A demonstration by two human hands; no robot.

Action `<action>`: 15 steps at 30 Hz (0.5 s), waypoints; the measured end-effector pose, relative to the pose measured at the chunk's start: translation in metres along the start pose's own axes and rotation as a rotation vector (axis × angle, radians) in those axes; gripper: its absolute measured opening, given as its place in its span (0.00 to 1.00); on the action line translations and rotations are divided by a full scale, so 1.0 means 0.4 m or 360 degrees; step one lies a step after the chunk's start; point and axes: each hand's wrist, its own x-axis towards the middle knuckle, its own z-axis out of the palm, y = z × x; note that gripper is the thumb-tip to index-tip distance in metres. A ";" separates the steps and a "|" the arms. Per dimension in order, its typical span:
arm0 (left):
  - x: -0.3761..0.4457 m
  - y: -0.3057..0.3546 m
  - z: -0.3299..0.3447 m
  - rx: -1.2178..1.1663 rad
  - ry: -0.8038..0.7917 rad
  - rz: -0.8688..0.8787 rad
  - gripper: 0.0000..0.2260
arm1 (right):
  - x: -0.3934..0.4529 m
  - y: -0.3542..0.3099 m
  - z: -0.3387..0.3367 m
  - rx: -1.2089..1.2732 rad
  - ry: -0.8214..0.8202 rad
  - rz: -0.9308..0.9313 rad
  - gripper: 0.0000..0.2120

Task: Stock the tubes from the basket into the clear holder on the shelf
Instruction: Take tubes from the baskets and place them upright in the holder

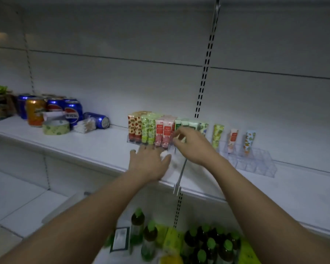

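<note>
A clear holder [255, 165] stands on the white shelf [95, 147], its right cells empty. Its left rows hold upright tubes: strawberry print [134, 128], green [148, 130], pink [163, 132] and green-white [188, 124]. Further right in the holder stand three single tubes [218, 134]. My left hand [149, 161] lies flat with straight fingers against the holder's front edge, below the pink and green tubes. My right hand [191, 146] is over the holder's middle, and its curled fingers pinch a pale tube [181, 139] that they mostly hide.
Soda cans [72, 111], a roll of tape [55, 127] and a pack of cotton swabs [85, 125] crowd the shelf's left end. A metal bracket [179, 177] sticks out at the shelf front. Below are green-capped bottles [208, 244] and yellow packs.
</note>
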 end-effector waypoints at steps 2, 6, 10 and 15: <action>-0.036 -0.038 -0.038 -0.0074 0.0071 -0.0053 0.22 | -0.026 -0.051 -0.008 0.0059 -0.0103 -0.0017 0.10; -0.124 -0.147 -0.100 -0.0124 0.0178 -0.0173 0.21 | -0.082 -0.164 0.000 0.0133 -0.0277 -0.0036 0.11; -0.217 -0.285 -0.087 -0.0236 0.0188 -0.0318 0.21 | -0.148 -0.263 0.063 0.0288 -0.0468 -0.0054 0.10; -0.353 -0.439 0.075 -0.0341 0.0044 -0.0576 0.17 | -0.244 -0.324 0.246 0.0481 -0.0760 0.0022 0.07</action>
